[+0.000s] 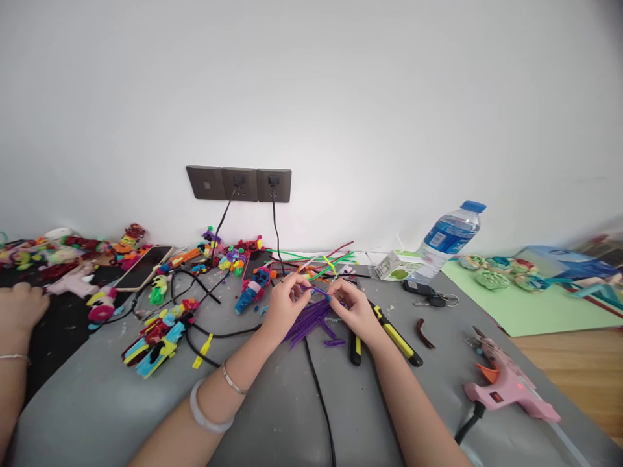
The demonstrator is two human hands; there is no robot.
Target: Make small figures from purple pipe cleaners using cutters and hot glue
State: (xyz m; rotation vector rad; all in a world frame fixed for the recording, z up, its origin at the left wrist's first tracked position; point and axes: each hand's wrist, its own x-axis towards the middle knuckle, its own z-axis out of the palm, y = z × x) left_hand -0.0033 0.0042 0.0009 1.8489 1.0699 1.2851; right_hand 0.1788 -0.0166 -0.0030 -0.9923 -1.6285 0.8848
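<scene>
Between my two hands runs a short purple pipe cleaner [318, 290]. My left hand [287, 306] pinches one end of it with thumb and forefinger. The other end sits in the fingertips of my right hand [353, 308], which are closed on it. Just under both hands lies a bundle of purple pipe cleaners [302, 324], partly covered by my fingers. A small bent purple piece [334, 342] rests in front of the bundle. Beside my right wrist is a tool with black and yellow handles [398, 338]; its head is hidden.
A pink glue gun [511, 386] lies at right, near keys [435, 298]. Behind them lean a water bottle [445, 240] and a small carton [399, 264]. Pipe-cleaner figures [160, 337], a phone [143, 268] and black cables [318, 389] spread leftward. Another person's hand [22, 310] rests far left.
</scene>
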